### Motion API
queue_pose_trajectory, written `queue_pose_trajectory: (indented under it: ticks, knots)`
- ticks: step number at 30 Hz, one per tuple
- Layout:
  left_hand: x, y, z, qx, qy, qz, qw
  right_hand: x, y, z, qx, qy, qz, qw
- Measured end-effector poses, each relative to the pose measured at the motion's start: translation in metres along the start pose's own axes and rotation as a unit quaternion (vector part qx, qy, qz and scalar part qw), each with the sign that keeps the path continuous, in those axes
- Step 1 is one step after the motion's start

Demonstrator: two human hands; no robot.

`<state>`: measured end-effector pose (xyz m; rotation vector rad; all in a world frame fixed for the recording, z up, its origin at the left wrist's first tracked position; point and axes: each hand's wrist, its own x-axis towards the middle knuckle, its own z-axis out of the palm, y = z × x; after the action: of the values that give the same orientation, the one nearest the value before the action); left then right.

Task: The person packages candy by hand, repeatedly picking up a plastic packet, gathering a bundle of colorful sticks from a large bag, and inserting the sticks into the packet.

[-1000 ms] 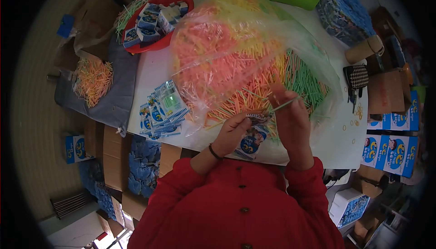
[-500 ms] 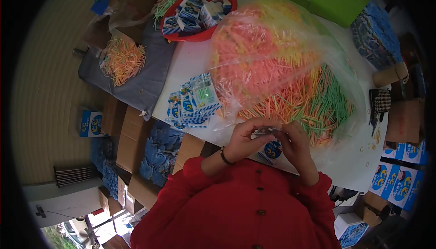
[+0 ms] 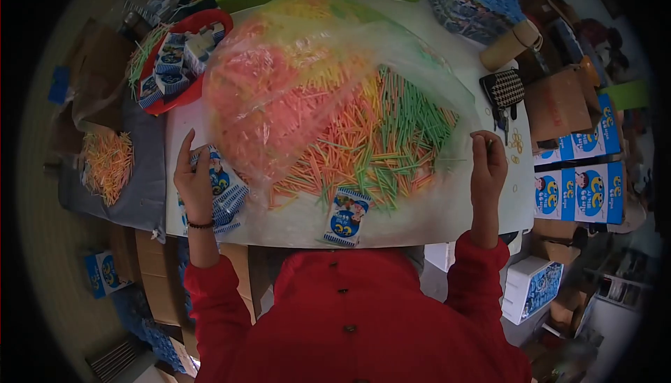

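My left hand point(image 3: 193, 184), with a dark bracelet at the wrist, is over the pile of blue-and-white printed packets point(image 3: 227, 205). Its fingers are apart and nothing shows in them. My right hand point(image 3: 488, 170) is raised at the table's right side with its fingers bent together; whatever they may hold is too small to make out. Between the hands, a single printed packet point(image 3: 347, 217) lies flat near the front edge. Behind it spreads a large clear plastic bag point(image 3: 279, 114) full of thin pink, yellow, orange and green sticks point(image 3: 416, 114).
A red basin point(image 3: 185, 96) of small boxes stands back left. More sticks point(image 3: 108, 166) lie on grey cloth point(image 3: 147, 152). At right are a checkered pouch point(image 3: 504, 88), yellow rubber bands point(image 3: 516, 142), a tan cylinder point(image 3: 510, 45) and a cardboard box point(image 3: 559, 103).
My hands were together above the single packet at the front edge. They have parted, left towards the packet pile, right towards the table's right side. The head view has shifted.
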<state>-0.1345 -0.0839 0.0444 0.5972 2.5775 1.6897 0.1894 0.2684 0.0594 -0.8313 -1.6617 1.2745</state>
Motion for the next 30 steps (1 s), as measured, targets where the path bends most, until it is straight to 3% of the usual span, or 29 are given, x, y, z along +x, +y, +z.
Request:
queue_pose_trajectory:
  ticks: [2,4,5,6,9,10,13,18,21,24,28,30]
  knots:
    - [0.007,-0.008,0.001,0.062,-0.002,0.012,0.998,0.005,0.009,-0.002,-0.208,-0.052,-0.143,0.966]
    - [0.009,-0.006,0.006,0.126,-0.001,0.025,0.992,0.005,0.001,0.009,-0.288,-0.070,-0.116,0.948]
    - [0.008,-0.003,0.006,0.289,0.076,0.157,0.941,0.008,0.009,0.014,-0.317,-0.089,-0.120,0.937]
    - [0.007,0.001,0.006,0.437,0.150,0.282,0.841,0.012,0.016,0.019,-0.346,-0.108,-0.123,0.924]
    - [-0.007,0.042,0.012,0.367,0.124,0.321,0.864,0.026,0.028,0.035,-0.417,-0.099,-0.173,0.887]
    - [-0.017,0.048,0.017,0.369,0.123,0.322,0.863,0.031,0.037,0.037,-0.415,-0.098,-0.171,0.888]
    - [-0.054,0.063,0.033,0.236,-0.072,0.312,0.918,0.044,0.054,0.042,-0.479,-0.142,-0.174,0.849]
    - [-0.113,0.054,0.087,0.167,-0.239,0.254,0.922,0.047,0.050,0.038,-0.533,-0.257,-0.095,0.801]
    - [-0.129,0.044,0.108,0.209,-0.277,0.217,0.912,0.049,0.061,0.036,-0.528,-0.246,-0.112,0.805]
    - [-0.137,0.042,0.121,0.212,-0.247,0.209,0.922,0.047,0.064,0.031,-0.517,-0.226,-0.148,0.812]
    - [-0.135,0.038,0.117,0.150,-0.278,0.150,0.937,0.039,0.052,0.027,-0.529,-0.177,-0.225,0.799]
    - [-0.134,0.033,0.116,0.113,-0.299,0.066,0.945,0.027,0.040,0.029,-0.404,-0.133,-0.210,0.881]
